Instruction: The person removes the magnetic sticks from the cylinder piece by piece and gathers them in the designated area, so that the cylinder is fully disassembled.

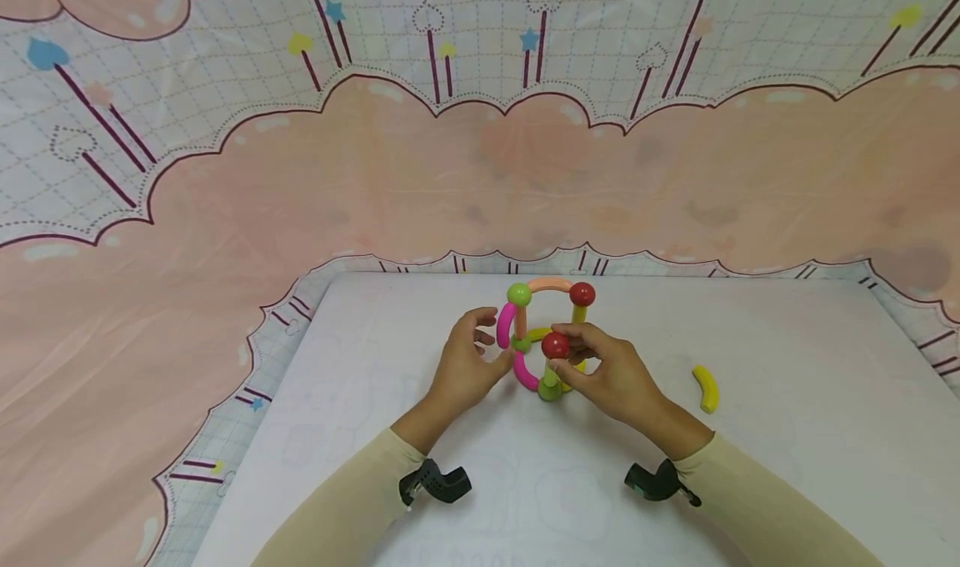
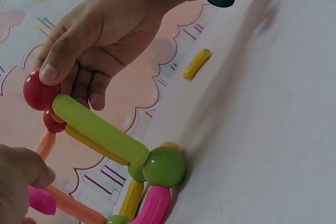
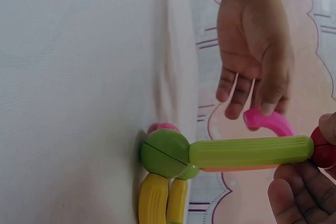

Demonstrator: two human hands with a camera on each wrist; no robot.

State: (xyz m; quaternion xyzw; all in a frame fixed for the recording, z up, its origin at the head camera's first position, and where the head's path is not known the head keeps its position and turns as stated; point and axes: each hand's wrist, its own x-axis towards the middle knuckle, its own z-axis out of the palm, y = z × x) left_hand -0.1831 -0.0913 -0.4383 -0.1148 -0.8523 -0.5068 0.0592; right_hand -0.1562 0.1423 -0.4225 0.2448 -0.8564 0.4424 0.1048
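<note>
A toy frame of balls and rods stands upright on the white table [image 1: 337, 484]. My right hand [image 1: 611, 375] pinches a red ball [image 1: 555, 345] atop an upright lime rod [image 3: 249, 151], whose foot meets a green ball [image 2: 164, 167]. My left hand [image 1: 467, 363] pinches the end of a curved magenta rod [image 3: 273, 121] between thumb and fingers. That rod's other end reaches the upper green ball [image 1: 519, 294]. A curved peach rod [image 1: 550, 284] links this ball to another red ball [image 1: 582, 293]. Another magenta rod [image 1: 525, 373] and curved yellow rods [image 3: 153, 200] lie along the base.
One loose curved yellow rod [image 1: 706, 388] lies on the table right of the frame, beyond the right hand. Behind the table hangs a patterned cloth [image 1: 465, 175]. Each wrist wears a black camera mount, such as the left camera [image 1: 437, 482].
</note>
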